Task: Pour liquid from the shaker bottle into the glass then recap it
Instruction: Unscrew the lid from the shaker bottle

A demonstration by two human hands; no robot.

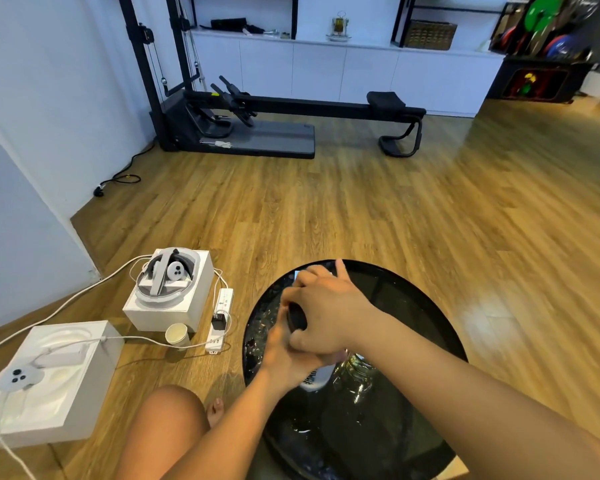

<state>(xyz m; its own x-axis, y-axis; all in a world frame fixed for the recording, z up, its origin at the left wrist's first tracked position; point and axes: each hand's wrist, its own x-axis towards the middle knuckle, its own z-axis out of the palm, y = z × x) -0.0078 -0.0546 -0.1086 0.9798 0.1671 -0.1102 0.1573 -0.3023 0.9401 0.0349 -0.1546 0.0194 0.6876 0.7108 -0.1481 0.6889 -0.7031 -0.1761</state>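
Note:
A white shaker bottle (315,379) with dark lettering stands on the round black glass table (416,306). My left hand (284,355) is wrapped around its body. My right hand (326,306) covers the bottle's top and grips its black cap (296,318), with the forefinger sticking out. A clear glass (359,374) stands just right of the bottle, partly hidden under my right forearm. Whether the glass holds liquid I cannot make out.
Left of the table on the wooden floor lie two white boxes (168,299) (49,382) with headset gear, a paper cup (177,336), a power strip (219,320) and cables. My bare knee (167,420) is at the table's left. A rowing machine (284,112) stands far back.

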